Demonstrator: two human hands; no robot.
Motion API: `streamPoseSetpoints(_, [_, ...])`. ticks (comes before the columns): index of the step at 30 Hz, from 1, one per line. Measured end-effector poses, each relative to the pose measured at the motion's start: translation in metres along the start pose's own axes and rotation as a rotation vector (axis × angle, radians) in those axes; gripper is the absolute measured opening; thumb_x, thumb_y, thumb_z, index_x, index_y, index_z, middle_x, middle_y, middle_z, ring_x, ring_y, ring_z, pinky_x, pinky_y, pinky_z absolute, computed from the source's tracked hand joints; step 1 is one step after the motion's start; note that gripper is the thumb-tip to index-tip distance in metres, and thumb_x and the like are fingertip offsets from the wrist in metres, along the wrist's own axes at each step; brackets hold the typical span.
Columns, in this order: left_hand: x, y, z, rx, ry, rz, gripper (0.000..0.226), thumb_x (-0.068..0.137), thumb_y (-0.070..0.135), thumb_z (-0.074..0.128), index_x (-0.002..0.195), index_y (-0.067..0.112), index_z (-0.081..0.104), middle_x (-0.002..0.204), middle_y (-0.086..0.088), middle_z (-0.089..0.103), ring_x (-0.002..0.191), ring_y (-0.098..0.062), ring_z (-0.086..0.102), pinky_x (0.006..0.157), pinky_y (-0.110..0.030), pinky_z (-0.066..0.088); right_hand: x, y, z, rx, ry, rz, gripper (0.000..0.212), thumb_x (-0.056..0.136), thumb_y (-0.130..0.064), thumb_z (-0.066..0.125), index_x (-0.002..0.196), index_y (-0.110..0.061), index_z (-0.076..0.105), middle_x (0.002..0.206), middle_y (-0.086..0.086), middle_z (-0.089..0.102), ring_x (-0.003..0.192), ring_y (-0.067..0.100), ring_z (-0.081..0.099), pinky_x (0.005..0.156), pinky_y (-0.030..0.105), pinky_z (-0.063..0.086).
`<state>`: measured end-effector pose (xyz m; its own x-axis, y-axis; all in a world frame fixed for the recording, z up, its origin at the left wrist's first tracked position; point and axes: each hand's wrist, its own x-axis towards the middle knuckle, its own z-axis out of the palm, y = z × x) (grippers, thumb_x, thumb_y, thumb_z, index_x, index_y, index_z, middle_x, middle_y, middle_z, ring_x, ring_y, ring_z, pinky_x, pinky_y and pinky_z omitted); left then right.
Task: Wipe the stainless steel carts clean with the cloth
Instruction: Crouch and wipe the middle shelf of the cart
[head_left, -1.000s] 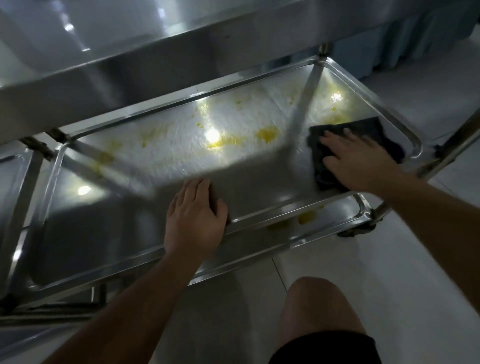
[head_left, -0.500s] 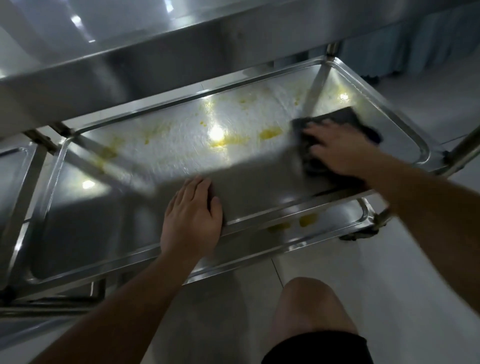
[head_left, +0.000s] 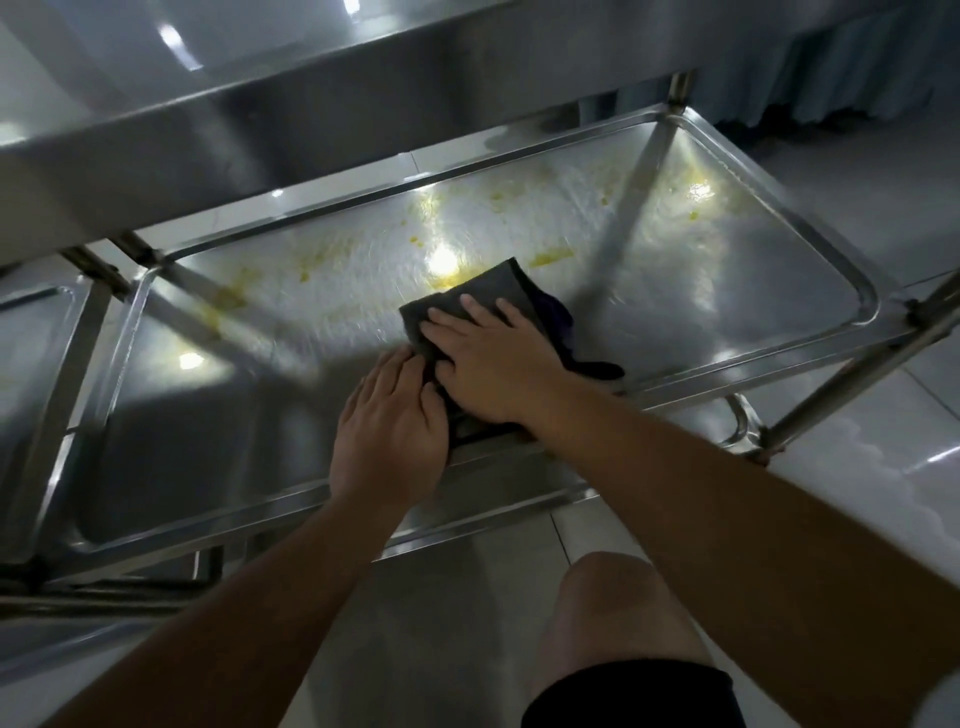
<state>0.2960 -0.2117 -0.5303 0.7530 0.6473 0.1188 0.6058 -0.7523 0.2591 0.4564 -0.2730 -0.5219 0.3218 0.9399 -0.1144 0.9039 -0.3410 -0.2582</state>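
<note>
In the head view, a steel cart is seen from above, its middle shelf lit by glare and marked with yellow stains along the far half. A dark cloth is laid flat on the shelf near the front rim, about midway along it. The right hand is spread on the cloth with straight fingers pressing it down; nothing is gripped. The left hand is rested just beside it at the front rim, its fingertips touching the cloth's near edge; whether that edge is pinched or only touched cannot be told. A lower shelf is visible beneath, and a second cart is seen at the left. A bare knee is placed on the floor in front. The wiping is judged to be partly done, since the stains beyond the cloth are not yet reached. Several risks are judged from here: the residue may be smeared rather than lifted if the soiled cloth is dragged through it unfolded; the cloth may be bunched under the palm; the cart may be rolled away if it is leaned on too hard; stains under the upper shelf's shadow may be missed.
</note>
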Motion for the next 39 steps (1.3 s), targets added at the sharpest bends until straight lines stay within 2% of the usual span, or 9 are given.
streamPoseSetpoints(5, [0.000,-0.001,0.002,0.005,0.010,0.000,0.061,0.109,0.042,0.023,0.156,0.014,0.049,0.164,-0.007,0.045,0.156,-0.023,0.034,0.129,-0.042,0.024,-0.003,0.038,-0.013,-0.022,0.017,-0.035,0.065,0.102,-0.054,0.025,0.164,-0.037,0.020,0.172,-0.017,0.012,0.159,0.013,0.006,0.127,0.047,0.002])
streamPoseSetpoints(10, [0.000,-0.002,0.002,-0.018,0.016,-0.003,0.066,0.106,0.051,0.021,0.156,0.018,0.050,0.163,-0.005,0.047,0.155,-0.022,0.036,0.129,-0.044,0.026,-0.025,0.153,-0.046,-0.039,0.097,0.297,0.061,0.105,-0.049,0.033,0.163,-0.034,0.024,0.172,-0.012,0.017,0.159,0.019,0.014,0.126,0.051,0.009])
streamPoseSetpoints(16, [-0.001,-0.003,0.002,-0.029,0.011,-0.015,0.066,0.106,0.053,0.019,0.157,0.022,0.047,0.164,-0.001,0.045,0.155,-0.020,0.034,0.129,-0.044,0.025,-0.092,0.244,-0.062,-0.005,0.086,0.586,0.069,0.099,-0.055,0.020,0.164,-0.035,0.014,0.173,-0.012,0.010,0.160,0.022,0.009,0.128,0.055,0.007])
streamPoseSetpoints(19, [-0.001,-0.005,0.005,-0.044,0.017,-0.016,0.063,0.107,0.054,0.020,0.156,0.024,0.046,0.164,0.001,0.044,0.155,-0.019,0.034,0.128,-0.042,0.024,-0.112,0.236,-0.056,0.012,0.132,0.658,0.071,0.098,-0.057,0.017,0.164,-0.031,0.018,0.173,-0.008,0.015,0.159,0.024,0.013,0.128,0.055,0.009])
streamPoseSetpoints(24, [0.001,-0.004,0.008,-0.055,0.051,-0.019,0.056,0.108,0.051,0.028,0.151,0.024,0.050,0.158,0.001,0.050,0.151,-0.021,0.039,0.126,-0.043,0.026,-0.133,0.171,-0.038,-0.115,0.220,0.613,0.092,0.095,-0.080,0.004,0.160,-0.023,0.033,0.168,0.001,0.033,0.155,0.029,0.028,0.121,0.056,0.026])
streamPoseSetpoints(27, [0.000,-0.002,0.005,-0.066,0.039,-0.013,0.053,0.109,0.048,0.031,0.151,0.021,0.050,0.158,-0.001,0.050,0.152,-0.023,0.038,0.126,-0.044,0.026,-0.126,0.102,-0.023,-0.106,0.226,0.470,0.096,0.091,-0.084,0.006,0.158,-0.023,0.039,0.166,-0.001,0.037,0.154,0.026,0.031,0.120,0.052,0.028])
streamPoseSetpoints(31, [-0.001,-0.002,0.002,-0.060,0.022,-0.014,0.052,0.110,0.044,0.035,0.153,0.019,0.050,0.160,-0.003,0.049,0.153,-0.024,0.037,0.127,-0.044,0.025,-0.115,0.019,0.010,-0.099,0.263,0.182,0.077,0.096,-0.072,0.027,0.149,-0.024,0.056,0.157,-0.004,0.050,0.149,0.023,0.041,0.118,0.046,0.032])
streamPoseSetpoints(35, [-0.001,-0.003,0.001,-0.060,0.013,0.000,0.053,0.110,0.042,0.034,0.154,0.018,0.050,0.161,-0.005,0.048,0.153,-0.025,0.037,0.128,-0.045,0.025,-0.124,0.042,-0.001,-0.100,0.315,0.072,0.067,0.097,-0.061,0.036,0.140,-0.019,0.066,0.144,0.000,0.063,0.140,0.023,0.053,0.114,0.044,0.041])
streamPoseSetpoints(39, [0.000,-0.004,0.003,-0.059,0.024,-0.002,0.054,0.110,0.043,0.032,0.154,0.017,0.050,0.160,-0.006,0.049,0.153,-0.027,0.038,0.128,-0.045,0.025,-0.148,0.125,-0.030,-0.038,0.410,0.380,0.061,0.099,-0.056,0.036,0.135,-0.019,0.068,0.145,0.004,0.063,0.137,0.028,0.055,0.112,0.045,0.043])
